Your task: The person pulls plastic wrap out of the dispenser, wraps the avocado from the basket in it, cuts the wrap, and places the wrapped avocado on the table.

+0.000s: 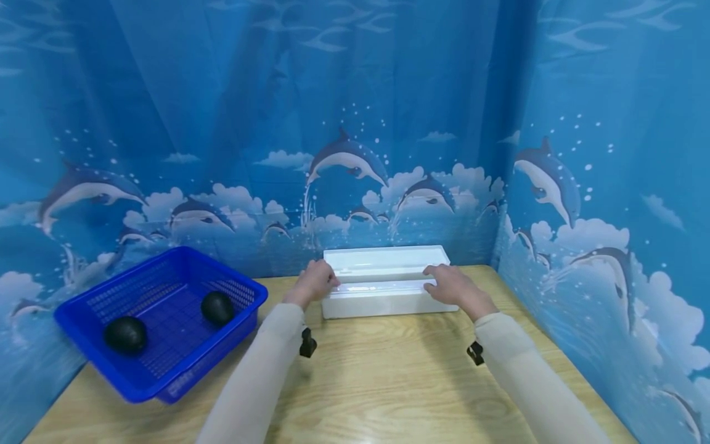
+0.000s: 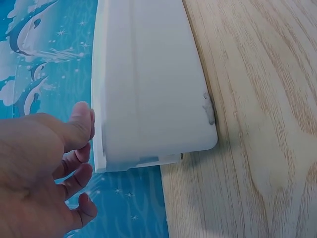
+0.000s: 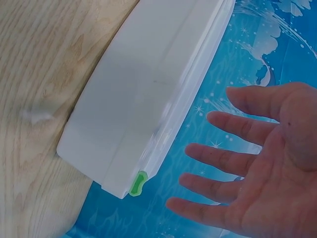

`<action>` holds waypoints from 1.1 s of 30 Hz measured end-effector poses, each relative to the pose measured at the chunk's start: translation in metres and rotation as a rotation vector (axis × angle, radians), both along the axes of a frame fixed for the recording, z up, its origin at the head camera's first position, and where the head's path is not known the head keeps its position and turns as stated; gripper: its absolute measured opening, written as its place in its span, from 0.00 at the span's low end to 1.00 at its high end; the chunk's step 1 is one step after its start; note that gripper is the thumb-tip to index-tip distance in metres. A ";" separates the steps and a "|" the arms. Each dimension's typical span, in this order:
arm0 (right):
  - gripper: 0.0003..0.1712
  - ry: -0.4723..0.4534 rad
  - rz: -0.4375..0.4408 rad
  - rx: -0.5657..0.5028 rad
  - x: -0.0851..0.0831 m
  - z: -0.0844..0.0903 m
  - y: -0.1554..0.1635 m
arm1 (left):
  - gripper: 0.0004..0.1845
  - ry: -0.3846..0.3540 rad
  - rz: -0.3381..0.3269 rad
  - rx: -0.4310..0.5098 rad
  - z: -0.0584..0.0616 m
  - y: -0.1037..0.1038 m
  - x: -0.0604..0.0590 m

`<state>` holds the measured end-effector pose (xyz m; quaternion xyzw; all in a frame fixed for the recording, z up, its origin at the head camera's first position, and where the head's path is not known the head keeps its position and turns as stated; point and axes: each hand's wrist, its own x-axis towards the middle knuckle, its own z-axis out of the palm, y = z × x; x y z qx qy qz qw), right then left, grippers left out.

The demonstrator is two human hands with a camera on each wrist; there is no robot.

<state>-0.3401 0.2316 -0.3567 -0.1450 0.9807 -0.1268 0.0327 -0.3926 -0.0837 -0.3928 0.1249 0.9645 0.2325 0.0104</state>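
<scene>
A long white lidded box [image 1: 388, 304] stands at the far side of the wooden table, its upper part tilted back and a clear glossy strip along the middle. At the box's left end is my left hand [image 1: 316, 282], its fingers loosely bent. In the left wrist view, the thumb [image 2: 81, 121] is close to the white rim; contact is hard to judge. My right hand [image 1: 452, 287] is at the right end. The right wrist view shows its fingers [image 3: 218, 156] straight and spread, apart from the box. A green clip [image 3: 138, 183] sits at the box's end.
A blue plastic basket [image 1: 216, 345] stands on the left of the table, with two dark, egg-shaped objects, one [image 1: 126, 335] at the left and another [image 1: 217, 308] at the right. A dolphin-print curtain [image 1: 355, 92] hangs behind the table [image 1: 383, 376] and along its right.
</scene>
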 end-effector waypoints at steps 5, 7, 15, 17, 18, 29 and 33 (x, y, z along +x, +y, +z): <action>0.24 0.005 -0.002 -0.003 -0.001 -0.002 -0.001 | 0.11 0.008 -0.011 0.011 -0.002 -0.003 -0.003; 0.24 0.003 -0.004 -0.004 -0.001 -0.003 -0.002 | 0.09 -0.002 -0.027 0.024 -0.003 -0.004 -0.002; 0.24 0.010 -0.005 0.004 -0.002 -0.006 -0.003 | 0.10 -0.037 -0.098 0.002 0.000 -0.007 0.004; 0.24 0.011 -0.004 0.009 -0.003 -0.007 -0.003 | 0.10 -0.035 -0.099 0.008 0.000 -0.006 0.004; 0.24 0.011 -0.004 0.009 -0.003 -0.008 -0.003 | 0.10 -0.030 -0.098 0.014 0.000 -0.005 0.004; 0.24 0.001 -0.017 0.014 -0.004 -0.009 -0.004 | 0.07 0.056 -0.074 -0.020 0.000 0.005 0.002; 0.25 -0.003 -0.015 0.015 -0.004 -0.008 -0.006 | 0.09 0.069 -0.076 -0.086 0.001 0.009 0.001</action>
